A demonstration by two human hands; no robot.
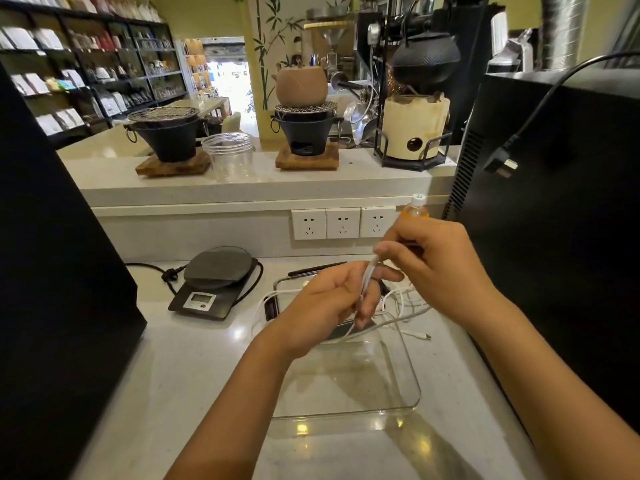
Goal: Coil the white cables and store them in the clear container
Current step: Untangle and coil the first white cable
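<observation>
Countertop (194,368): clear container (408,393) apparently empty, near edge.

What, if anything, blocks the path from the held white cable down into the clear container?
Nothing visible does. Both hands, left hand and right hand, hold the white cable just above the clear container, whose top is open and whose floor looks bare.

A black digital scale (214,284) is sitting on the tabletop (194,358). Behind it, three wall sockets (343,223) are lining the ledge; above them a clear jar (231,156) is standing between two black stoves (166,138).
</observation>
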